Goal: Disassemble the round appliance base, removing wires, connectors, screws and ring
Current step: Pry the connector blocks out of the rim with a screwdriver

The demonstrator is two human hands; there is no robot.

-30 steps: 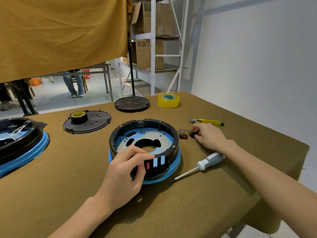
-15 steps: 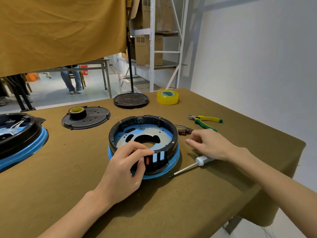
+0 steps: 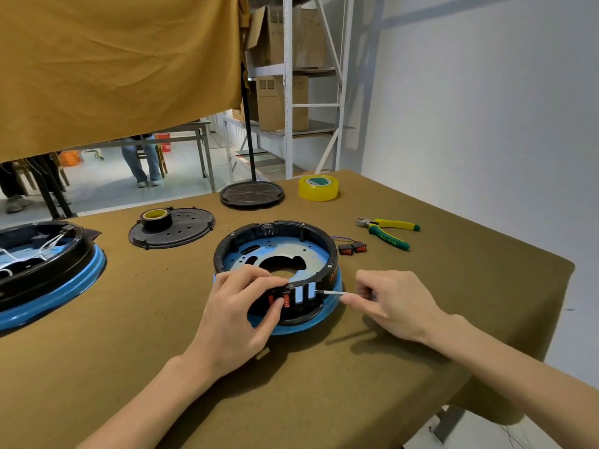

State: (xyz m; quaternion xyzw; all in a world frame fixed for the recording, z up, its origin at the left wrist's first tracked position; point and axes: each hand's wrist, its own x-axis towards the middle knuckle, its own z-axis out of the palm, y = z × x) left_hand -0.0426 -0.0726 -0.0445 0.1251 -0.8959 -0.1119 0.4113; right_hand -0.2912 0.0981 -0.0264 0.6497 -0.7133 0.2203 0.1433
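Two hands are working on the round base here, so going left to right across the bench. Far left, a bigger black-and-blue unit (image 3: 42, 270) is sitting at the edge of the brown table (image 3: 129, 367), white wires showing inside it. Next to that a black perforated disc (image 3: 181, 233) is lying flat with a roll of dark tape (image 3: 156, 218) sitting on top. Further back a black stand base (image 3: 252, 193) is holding up a pole.

Middle of the table is the round appliance base (image 3: 275, 254), black ring on a blue rim, open side up with the blue-grey metal plate showing inside. The left hand (image 3: 236, 315) is gripping its near wall, fingers curled over the top edge and the thumb pressing by the red switches (image 3: 286, 300) on the front panel.

The right hand (image 3: 398, 303) is holding a screwdriver (image 3: 327, 292), fingers curled round it so the handle is hidden, only the thin shaft sticking out. Its tip is touching the front panel just right of the two pale rectangles.

Behind that, two loose red switches (image 3: 351, 247) with a blue wire are lying just beside the base. A yellow tape roll (image 3: 318, 187) is sitting further back, and the green-and-yellow pliers (image 3: 389, 230) are lying off to the right.
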